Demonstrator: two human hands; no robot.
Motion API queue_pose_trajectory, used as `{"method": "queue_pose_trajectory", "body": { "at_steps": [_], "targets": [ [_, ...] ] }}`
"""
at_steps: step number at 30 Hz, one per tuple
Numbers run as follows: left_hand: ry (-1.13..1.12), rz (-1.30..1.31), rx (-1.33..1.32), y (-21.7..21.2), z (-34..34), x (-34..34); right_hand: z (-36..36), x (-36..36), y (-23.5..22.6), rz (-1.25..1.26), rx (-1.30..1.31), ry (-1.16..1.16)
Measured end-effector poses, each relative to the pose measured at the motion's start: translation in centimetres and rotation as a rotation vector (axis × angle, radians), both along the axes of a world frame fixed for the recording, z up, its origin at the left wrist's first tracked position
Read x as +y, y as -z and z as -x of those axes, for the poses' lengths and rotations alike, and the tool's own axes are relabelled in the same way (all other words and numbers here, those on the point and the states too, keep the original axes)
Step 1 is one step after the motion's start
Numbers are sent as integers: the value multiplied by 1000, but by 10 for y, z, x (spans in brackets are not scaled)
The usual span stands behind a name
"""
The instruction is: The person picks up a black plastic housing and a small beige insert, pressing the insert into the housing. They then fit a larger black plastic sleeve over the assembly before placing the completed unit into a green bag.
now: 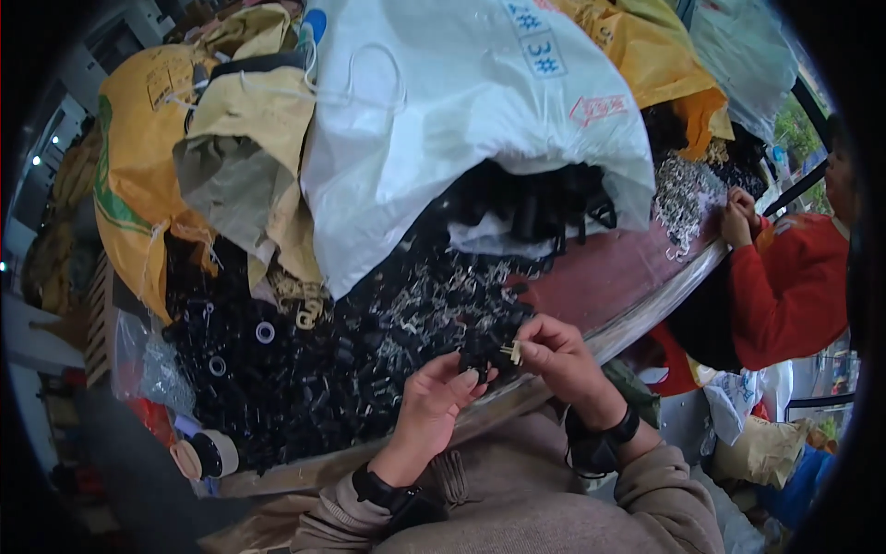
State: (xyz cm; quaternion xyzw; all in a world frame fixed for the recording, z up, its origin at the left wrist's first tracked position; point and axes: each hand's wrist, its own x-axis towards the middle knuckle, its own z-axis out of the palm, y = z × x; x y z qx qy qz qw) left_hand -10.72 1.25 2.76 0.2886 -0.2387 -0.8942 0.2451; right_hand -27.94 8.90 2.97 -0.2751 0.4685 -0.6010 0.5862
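Black parts [529,214] lie inside the white sack [461,106].

Before you, a maroon-topped table [591,272] carries heaped black parts [277,392] toward its left edge, a gaping white sack [443,102] toward its far edge, and a mound of silvery pieces [681,198] near its right edge.

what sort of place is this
Probably a workshop handling small parts: small black pieces lie heaped on the table, an open white sack holds more dark parts, and a co-worker is at its edge.
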Motion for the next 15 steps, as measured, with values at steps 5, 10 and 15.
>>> {"method": "queue_pose_trajectory", "body": {
  "at_steps": [5, 10, 15],
  "targets": [
    [-4, -55, -58, 13, -29, 12, -34, -7, -12, 76, 123, -119],
    [-20, -49, -22, 23, -52, 18, -57, -10, -8, 127, 273, -235],
    [-48, 17, -41, 26, -62, 20, -69, -11, -2, 87, 313, -266]
  ]
}}
